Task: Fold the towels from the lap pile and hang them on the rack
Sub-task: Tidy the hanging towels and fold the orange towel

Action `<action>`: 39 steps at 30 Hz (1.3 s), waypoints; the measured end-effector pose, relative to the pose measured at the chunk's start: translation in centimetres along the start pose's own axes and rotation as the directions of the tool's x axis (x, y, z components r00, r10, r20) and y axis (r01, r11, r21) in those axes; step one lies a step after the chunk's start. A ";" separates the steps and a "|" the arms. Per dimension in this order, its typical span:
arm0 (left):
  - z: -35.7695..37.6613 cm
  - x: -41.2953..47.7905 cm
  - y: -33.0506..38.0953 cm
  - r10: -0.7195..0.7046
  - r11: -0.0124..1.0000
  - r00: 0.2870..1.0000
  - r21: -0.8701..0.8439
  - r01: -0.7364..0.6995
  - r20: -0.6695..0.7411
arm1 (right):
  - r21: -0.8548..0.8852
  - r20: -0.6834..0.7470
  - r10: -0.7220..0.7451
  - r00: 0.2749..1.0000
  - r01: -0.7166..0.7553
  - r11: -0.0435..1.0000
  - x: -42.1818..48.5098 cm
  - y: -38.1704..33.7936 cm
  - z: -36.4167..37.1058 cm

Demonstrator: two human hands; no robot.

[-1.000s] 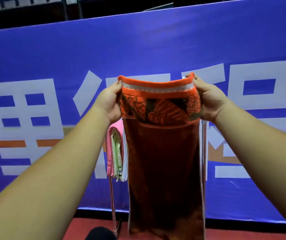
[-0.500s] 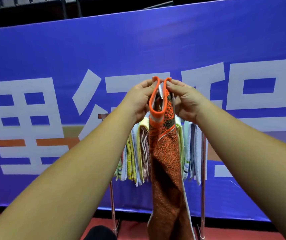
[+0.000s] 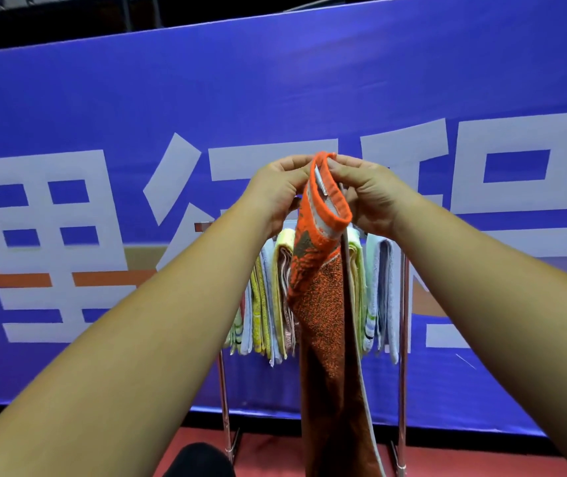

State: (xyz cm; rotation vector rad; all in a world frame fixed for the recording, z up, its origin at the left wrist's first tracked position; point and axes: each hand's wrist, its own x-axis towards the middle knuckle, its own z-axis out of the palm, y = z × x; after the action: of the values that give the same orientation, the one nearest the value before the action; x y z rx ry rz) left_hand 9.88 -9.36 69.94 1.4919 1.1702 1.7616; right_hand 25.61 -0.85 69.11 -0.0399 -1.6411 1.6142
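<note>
An orange and brown towel point(image 3: 323, 304) hangs folded lengthwise in front of me, its orange hem at the top. My left hand point(image 3: 275, 191) and my right hand point(image 3: 368, 194) meet at that top edge and pinch its corners together. Behind the towel stands a metal rack point(image 3: 403, 304) with several folded towels point(image 3: 271, 297) in yellow, white, pink and pale blue hanging side by side on its bar. The towel's lower end drops out of the bottom of the view.
A tall blue banner point(image 3: 275, 98) with large white characters stands right behind the rack. The floor point(image 3: 268, 452) under it is red. A dark rounded object point(image 3: 199, 459) shows at the bottom edge, below my left forearm.
A second ago my hands held the towel spread wide by its top corners. They have come together, so the towel is folded in half lengthwise and the rack's towels show behind it.
</note>
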 end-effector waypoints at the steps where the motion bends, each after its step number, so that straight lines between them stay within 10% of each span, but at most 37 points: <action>1: -0.1 -0.1 0.1 -0.004 1.000 1.000 0.000 0.004 0.006 | -0.007 -0.005 0.002 1.000 -0.002 1.000 0.0 0.0 -0.1; 11: 0.0 -0.6 1.7 -0.079 0.959 0.997 0.273 0.072 0.016 | -0.285 -0.377 -0.078 0.923 -0.036 0.958 1.5 1.0 -1.0; 17: 0.5 -2.3 1.7 -0.157 0.757 0.985 0.650 0.074 0.070 | -0.419 -0.443 -0.139 0.885 -0.067 0.906 2.1 0.7 -1.3; 21: 0.6 -2.7 -0.1 0.047 0.579 0.999 0.814 -0.036 0.011 | -0.429 -0.470 -0.146 0.871 -0.080 0.900 2.2 0.4 -1.5; 29: -0.5 -1.8 -1.3 0.263 0.469 0.961 0.860 -0.202 0.083 | -0.396 -0.465 -0.115 0.878 -0.090 0.914 1.6 0.1 -2.2; 39: 0.1 -1.2 -0.8 -0.032 0.483 0.994 0.872 -0.080 0.108 | -0.337 -0.438 -0.062 0.897 -0.101 0.936 0.4 -0.3 -2.5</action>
State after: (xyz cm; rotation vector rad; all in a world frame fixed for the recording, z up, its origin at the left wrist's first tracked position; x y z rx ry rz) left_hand 10.14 -9.95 68.65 2.1084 2.1934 1.0106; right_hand 26.86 1.38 69.17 -0.5732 -1.5404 1.1879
